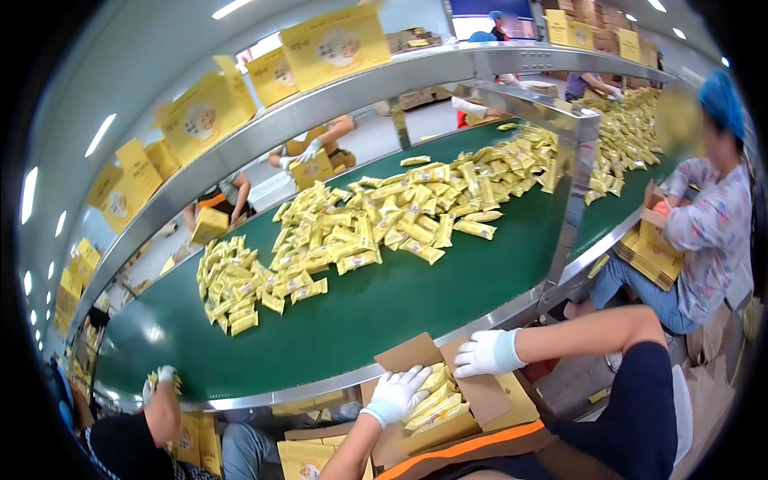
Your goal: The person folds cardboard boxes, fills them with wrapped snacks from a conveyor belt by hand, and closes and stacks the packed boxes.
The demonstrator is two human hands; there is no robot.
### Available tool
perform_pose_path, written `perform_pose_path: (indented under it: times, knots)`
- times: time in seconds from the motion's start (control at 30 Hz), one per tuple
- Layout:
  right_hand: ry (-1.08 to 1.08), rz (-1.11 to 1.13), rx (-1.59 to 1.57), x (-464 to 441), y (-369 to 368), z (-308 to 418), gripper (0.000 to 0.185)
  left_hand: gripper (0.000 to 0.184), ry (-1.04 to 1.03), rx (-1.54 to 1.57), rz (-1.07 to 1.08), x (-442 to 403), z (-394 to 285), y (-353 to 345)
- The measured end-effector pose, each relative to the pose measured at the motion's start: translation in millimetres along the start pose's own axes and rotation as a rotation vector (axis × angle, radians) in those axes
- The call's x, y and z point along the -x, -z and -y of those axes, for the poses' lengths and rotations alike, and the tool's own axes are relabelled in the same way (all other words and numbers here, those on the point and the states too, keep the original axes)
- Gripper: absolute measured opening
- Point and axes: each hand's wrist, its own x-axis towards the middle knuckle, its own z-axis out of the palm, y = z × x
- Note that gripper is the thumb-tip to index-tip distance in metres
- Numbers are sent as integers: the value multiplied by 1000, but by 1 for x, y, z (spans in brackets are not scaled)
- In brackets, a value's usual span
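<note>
An open cardboard box (444, 436) stands in front of me with its flaps up, filled with a row of yellow wrapped snack packets (436, 406). My left hand (398, 394), in a white glove, lies with fingers stretched over the left side of the packets, by the box's edge. At the box's far right corner is my gloved right hand (486, 353), its fingers extended over the raised cardboard flap (478, 384). The green conveyor belt (416, 296) runs just beyond the box, bearing a large heap of the same packets (376, 220).
A metal post (568, 208) rises from the belt's near edge. Yellow cartons (336, 40) line the overhead rail. To the right, a co-worker (712, 208) sits with flat cartons on their lap. Another co-worker's gloved hand (166, 374) is at the left. More people work across the belt.
</note>
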Motion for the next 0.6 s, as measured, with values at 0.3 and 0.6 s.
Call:
perform_pose_path:
  times: [0.3, 0.6]
  knots:
    - [196, -84, -113, -32, -28, -17, 37, 56, 73, 78, 67, -6, -5, 5]
    - [119, -359, -562, -29, -40, 16, 23, 39, 346, 985, -563, 20, 31, -20]
